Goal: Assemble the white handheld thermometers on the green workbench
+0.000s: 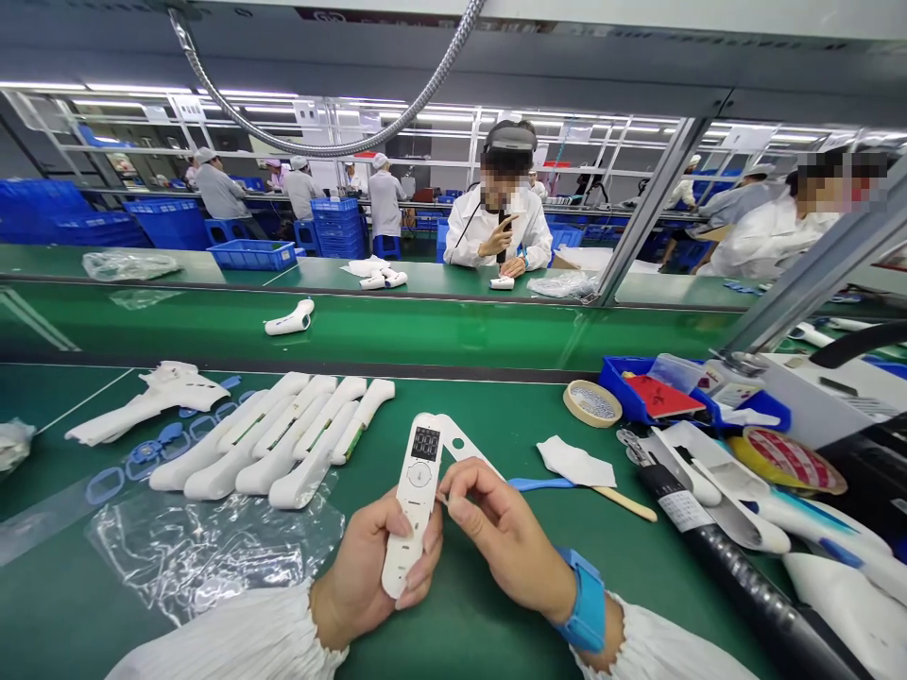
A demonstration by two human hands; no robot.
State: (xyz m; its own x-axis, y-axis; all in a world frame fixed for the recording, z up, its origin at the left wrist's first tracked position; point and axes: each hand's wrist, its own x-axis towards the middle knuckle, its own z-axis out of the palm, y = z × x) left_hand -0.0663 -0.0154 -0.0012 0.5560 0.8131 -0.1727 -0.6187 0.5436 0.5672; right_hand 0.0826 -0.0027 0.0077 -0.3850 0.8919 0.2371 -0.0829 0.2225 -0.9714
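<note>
My left hand (379, 552) grips a long white panel (418, 491) with a small black digit display and a round dial mark, face up toward me. At its right edge my right hand (503, 534) has thumb and fingers pinched together; whatever they hold is too small to make out. A blue band is on that wrist. Behind the fingers, a white strip with a round hole (476, 453) slants down to the right, partly hidden. Left of my hands lie several white handle-shaped housings (298, 472) in a row, with a clear plastic bag (219, 548) in front of them.
On the left are a white gun-shaped housing (160, 401) and blue rings (145, 458). Rightward lie a tape roll (593, 403), white paper (577, 463), a blue bin (624, 378), a black cylindrical tool (715, 557) and white shells. Across the green belt (453, 326), a person works.
</note>
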